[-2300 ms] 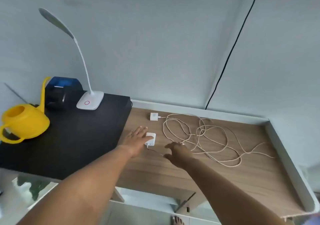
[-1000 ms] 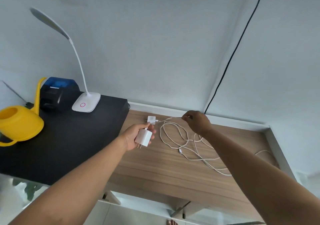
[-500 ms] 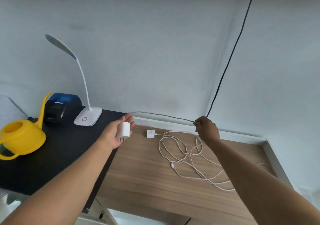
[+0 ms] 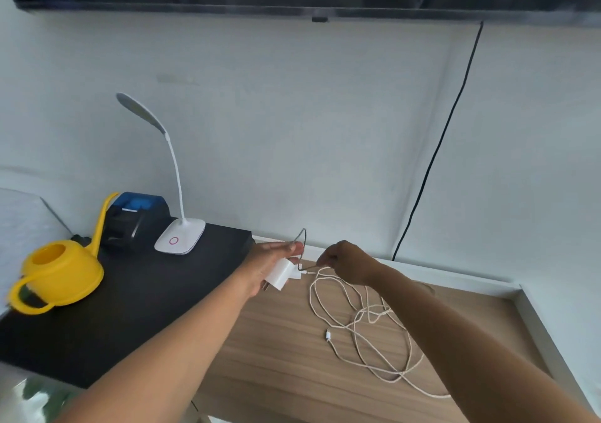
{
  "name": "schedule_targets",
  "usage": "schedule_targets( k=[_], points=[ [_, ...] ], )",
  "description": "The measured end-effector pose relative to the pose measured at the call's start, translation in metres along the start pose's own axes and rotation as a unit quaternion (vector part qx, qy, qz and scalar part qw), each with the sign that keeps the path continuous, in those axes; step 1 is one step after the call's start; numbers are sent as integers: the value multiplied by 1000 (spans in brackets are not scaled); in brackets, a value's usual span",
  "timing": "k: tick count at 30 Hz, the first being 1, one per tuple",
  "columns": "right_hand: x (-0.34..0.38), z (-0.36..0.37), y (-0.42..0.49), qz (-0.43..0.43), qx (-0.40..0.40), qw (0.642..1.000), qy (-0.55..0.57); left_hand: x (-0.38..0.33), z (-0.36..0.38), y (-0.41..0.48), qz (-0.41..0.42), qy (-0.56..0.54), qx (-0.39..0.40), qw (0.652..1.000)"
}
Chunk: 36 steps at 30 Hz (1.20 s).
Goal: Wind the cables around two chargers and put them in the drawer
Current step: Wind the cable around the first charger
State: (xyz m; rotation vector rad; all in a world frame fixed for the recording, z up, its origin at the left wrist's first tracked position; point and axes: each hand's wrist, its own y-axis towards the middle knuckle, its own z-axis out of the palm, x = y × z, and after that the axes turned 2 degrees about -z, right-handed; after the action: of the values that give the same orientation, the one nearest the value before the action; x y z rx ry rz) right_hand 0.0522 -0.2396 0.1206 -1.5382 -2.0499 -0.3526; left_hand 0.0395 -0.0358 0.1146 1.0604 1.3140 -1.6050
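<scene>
Mid-frame, your left hand (image 4: 267, 265) grips a charger (image 4: 279, 277), your right hand (image 4: 345, 262) pinches its cable (image 4: 304, 232): first winding begins; next, loop it round tightly.

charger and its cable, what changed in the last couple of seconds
The left grip took the charger off the desk and lifted it. The right grip pinched its cable, drew it out to the right, then came back close to the charger, so a loop now stands over the left grip. The lamp and watering can stayed put.
</scene>
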Motion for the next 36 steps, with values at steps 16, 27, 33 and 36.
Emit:
schedule_targets(
  k=[16, 27, 33, 36],
  points=[
    [16, -17, 4, 48, -146, 982, 108, -3, 9, -5, -19, 78, 53, 995],
    [-29, -37, -9, 136, -196, 968, 84, -15, -43, -8, -38, -56, 15, 998],
    [-50, -41, -11, 173, -229, 956, 64, -27, -62, -10, -25, -169, -19, 985],
    [-51, -36, -10, 178, -243, 951, 67, -30, -69, -10, -18, -227, -50, 972]
  ],
)
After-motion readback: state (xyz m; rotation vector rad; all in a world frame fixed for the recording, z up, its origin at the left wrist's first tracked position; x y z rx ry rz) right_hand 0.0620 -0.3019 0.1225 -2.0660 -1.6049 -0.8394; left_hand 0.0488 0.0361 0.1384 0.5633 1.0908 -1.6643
